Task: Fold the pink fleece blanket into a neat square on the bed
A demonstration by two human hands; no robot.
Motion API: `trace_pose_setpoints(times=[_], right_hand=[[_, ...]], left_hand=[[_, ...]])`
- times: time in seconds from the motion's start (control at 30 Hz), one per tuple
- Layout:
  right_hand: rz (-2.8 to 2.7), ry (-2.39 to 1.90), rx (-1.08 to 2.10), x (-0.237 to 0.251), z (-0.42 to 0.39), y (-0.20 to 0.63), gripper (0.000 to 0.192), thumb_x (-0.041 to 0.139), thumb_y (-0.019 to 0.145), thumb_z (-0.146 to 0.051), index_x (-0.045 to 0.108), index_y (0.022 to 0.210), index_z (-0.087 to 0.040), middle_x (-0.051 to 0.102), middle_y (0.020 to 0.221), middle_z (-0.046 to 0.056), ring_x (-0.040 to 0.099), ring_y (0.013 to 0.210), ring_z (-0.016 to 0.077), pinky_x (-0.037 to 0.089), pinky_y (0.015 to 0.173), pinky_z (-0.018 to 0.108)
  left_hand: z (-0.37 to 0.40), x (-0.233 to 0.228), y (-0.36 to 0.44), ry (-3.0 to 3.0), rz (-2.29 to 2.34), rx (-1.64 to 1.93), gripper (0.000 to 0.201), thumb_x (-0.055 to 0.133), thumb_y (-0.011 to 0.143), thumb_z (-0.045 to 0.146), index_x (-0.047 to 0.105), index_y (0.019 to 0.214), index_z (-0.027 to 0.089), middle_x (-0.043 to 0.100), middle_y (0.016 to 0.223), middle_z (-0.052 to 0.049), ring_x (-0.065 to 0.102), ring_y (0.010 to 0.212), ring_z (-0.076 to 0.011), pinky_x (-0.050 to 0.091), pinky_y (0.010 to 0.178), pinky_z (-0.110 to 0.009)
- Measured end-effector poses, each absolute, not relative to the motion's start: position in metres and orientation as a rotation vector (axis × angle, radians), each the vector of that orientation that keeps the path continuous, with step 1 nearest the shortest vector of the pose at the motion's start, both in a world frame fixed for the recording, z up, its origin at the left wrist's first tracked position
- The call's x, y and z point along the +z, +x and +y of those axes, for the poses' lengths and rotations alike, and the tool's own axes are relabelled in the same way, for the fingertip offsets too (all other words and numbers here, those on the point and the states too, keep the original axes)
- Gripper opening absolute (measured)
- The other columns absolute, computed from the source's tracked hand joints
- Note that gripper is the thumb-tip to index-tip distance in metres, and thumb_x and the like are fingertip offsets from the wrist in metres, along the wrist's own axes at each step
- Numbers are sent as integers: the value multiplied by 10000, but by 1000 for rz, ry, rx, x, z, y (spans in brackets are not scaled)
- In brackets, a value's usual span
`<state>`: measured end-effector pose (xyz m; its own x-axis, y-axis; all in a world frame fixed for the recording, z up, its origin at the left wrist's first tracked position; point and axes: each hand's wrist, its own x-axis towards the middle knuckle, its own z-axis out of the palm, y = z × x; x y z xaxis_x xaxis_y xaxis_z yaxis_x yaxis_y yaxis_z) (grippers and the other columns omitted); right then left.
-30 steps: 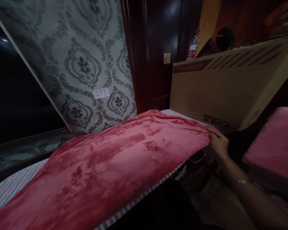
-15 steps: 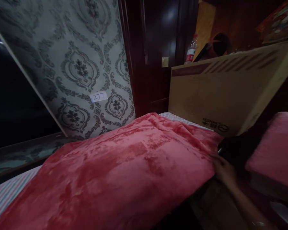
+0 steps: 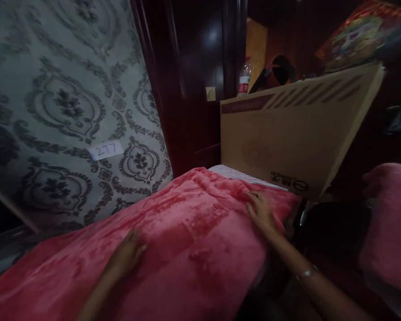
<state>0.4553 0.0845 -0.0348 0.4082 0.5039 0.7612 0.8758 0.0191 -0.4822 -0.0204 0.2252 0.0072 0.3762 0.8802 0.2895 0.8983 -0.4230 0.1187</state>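
A plush red-pink blanket [image 3: 187, 249] lies spread over a bed, with raised folds along its far right part. My right hand [image 3: 262, 214] rests on the blanket near its right side, fingers apart against a fold. A bracelet circles that wrist. My left hand [image 3: 128, 252], blurred by motion, is over the middle of the blanket with its thumb away from the fingers. Whether it presses on the cloth I cannot tell.
Striped bedding [image 3: 243, 175] shows at the blanket's far edge. Behind it stands a large cardboard box [image 3: 280, 133], with a bottle [image 3: 244, 78] near its left end. A black seat [image 3: 336, 227] and a pink plush item [image 3: 389, 223] are at the right. Patterned wallpaper [image 3: 70, 107] covers the left wall.
My right hand has moved from the blanket's right edge inward and farther onto its top. My left hand has come into view. The camera has turned slightly right.
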Motion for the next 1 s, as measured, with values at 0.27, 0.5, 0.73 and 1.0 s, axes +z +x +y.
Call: trace_pose_setpoints(times=[0.27, 0.5, 0.73, 1.0], right_hand=[[-1041, -2063, -164, -1, 201, 548, 464, 427, 896, -143, 639, 1307, -107, 676, 1236, 171, 627, 1145, 262, 472, 992, 366], [-1226, -2371, 167, 3, 277, 571, 265, 577, 997, -366, 674, 1130, -158, 684, 1150, 94, 653, 1044, 220, 518, 926, 398], [-1474, -2434, 391, 21, 311, 552, 218, 665, 944, -351, 689, 1026, -150, 693, 1027, 59, 661, 877, 183, 547, 785, 325], [-1836, -1925, -61, 4, 251, 438, 247, 499, 928, -173, 677, 1097, -198, 679, 1096, 116, 584, 1027, 243, 423, 840, 321]], left_hand=[[294, -17, 155, -2639, -1544, -238, 589, 372, 980, 358, 402, 1515, 113, 335, 1594, -209, 306, 1486, -311, 280, 1169, -547], [291, -41, 162, -2596, -1498, -76, 578, 370, 1006, 416, 400, 1533, 183, 320, 1604, -173, 287, 1493, -333, 238, 1172, -593], [289, -35, 165, -2604, -1523, -36, 565, 378, 1010, 398, 386, 1539, 198, 297, 1614, -151, 282, 1496, -320, 244, 1180, -573], [289, -37, 164, -2636, -1526, -130, 559, 418, 997, 401, 433, 1517, 197, 348, 1593, -159, 311, 1482, -334, 243, 1178, -586]])
